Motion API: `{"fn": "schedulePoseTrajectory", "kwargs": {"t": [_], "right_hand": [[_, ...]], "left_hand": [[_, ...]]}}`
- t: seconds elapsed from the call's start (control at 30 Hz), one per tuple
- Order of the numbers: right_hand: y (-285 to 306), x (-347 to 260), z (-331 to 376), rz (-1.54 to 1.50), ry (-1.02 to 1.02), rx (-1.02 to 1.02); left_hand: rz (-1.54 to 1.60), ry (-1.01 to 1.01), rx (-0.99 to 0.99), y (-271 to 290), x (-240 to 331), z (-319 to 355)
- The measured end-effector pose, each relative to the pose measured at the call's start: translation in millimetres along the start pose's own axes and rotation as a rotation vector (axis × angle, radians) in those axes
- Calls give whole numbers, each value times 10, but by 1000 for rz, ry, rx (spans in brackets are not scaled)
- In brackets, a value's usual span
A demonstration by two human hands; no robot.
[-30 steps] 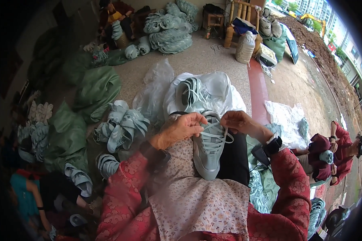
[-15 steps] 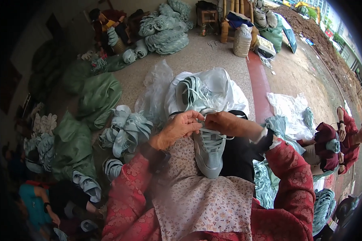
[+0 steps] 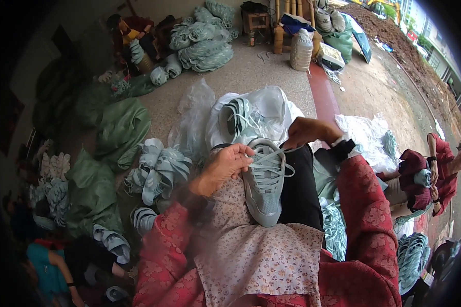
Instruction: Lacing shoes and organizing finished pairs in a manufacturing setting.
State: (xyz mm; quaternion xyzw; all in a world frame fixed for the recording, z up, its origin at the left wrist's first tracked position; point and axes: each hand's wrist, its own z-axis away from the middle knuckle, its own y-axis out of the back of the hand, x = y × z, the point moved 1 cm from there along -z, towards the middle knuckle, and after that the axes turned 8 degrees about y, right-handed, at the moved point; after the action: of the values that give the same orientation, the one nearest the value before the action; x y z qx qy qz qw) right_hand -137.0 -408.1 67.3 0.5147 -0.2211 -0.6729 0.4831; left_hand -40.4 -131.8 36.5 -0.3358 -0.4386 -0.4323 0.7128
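A pale grey-green sneaker (image 3: 265,199) rests on my lap with its toe toward me. Its flat light lace (image 3: 265,174) criss-crosses the tongue, and one loop sticks out on the right side. My left hand (image 3: 224,168) pinches the lace at the left edge of the shoe's upper eyelets. To the right of the collar, my right hand (image 3: 312,132) is closed on a lace end, which is drawn out across the opening. Just beyond the toe-away end, more shoe pieces with loose laces (image 3: 236,120) lie on a white plastic bag (image 3: 283,105).
Bundled shoe uppers (image 3: 159,169) and green sacks (image 3: 122,130) lie on my left. At right are clear plastic (image 3: 366,135), piled laces (image 3: 334,233) and a person in dark red (image 3: 420,171). Another person in teal (image 3: 48,266) is at lower left. A large bottle (image 3: 301,51) stands far ahead.
My right hand has moved up and right, away from my left hand, drawing the lace out. The shoe's collar now shows between the hands. My left hand has shifted slightly left.
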Motion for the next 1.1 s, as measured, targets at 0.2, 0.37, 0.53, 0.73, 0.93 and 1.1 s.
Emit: {"fn": "schedulePoseTrajectory", "kwargs": {"t": [0.2,0.37,0.53,0.73,0.93,1.1], "right_hand": [[-269,827,586,120,174,718],[-647,-278,675,-263,402,532],[-918,-304,600,109,599,593],[-570,-473,623,-556,297,293],[-518,-452,474,-406,548,391],[-406,-570,441,-222,571,386]], "left_hand": [[-79,21,-53,-110,203,-24],[-153,-51,-59,-212,262,-23],[-317,-84,-152,-341,382,-90],[-296,-82,-160,-509,433,-201],[-198,-82,-68,-546,408,-318],[-147,-72,-14,-557,368,-248]]}}
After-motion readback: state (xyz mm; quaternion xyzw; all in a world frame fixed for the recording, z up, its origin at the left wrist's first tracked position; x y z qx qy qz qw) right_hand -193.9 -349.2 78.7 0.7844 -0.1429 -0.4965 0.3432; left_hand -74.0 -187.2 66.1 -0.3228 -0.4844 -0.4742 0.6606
